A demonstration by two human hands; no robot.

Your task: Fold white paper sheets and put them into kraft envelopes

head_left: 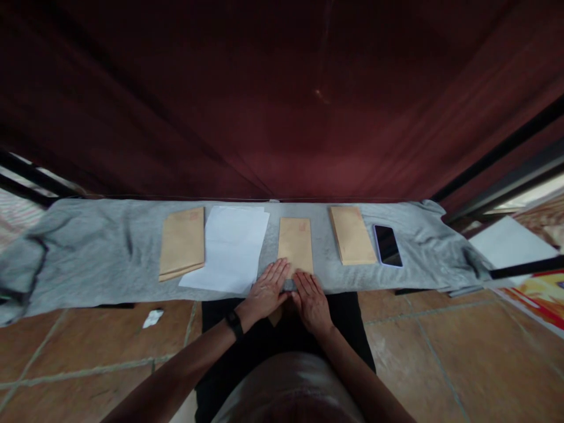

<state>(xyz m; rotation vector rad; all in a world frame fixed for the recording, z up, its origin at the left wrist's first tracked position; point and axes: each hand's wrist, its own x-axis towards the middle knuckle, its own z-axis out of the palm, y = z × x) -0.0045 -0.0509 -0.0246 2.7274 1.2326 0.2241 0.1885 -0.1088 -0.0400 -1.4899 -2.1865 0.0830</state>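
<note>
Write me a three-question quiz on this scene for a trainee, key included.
1. True or false: the phone lies to the left of the white sheets.
2. The left hand and right hand both touch:
A) the phone
B) the middle brown envelope
C) the white sheets
3. Fill in: the dark band is worn on the ___ wrist.

Key:
1. False; the phone lies to the right of the white sheets.
2. B
3. left

Large orange-brown floor tiles (396, 364), a long wrinkled grey fabric cover (97, 252) and, at the far side, a dark-red backdrop (282, 117) suggest a home.
</note>
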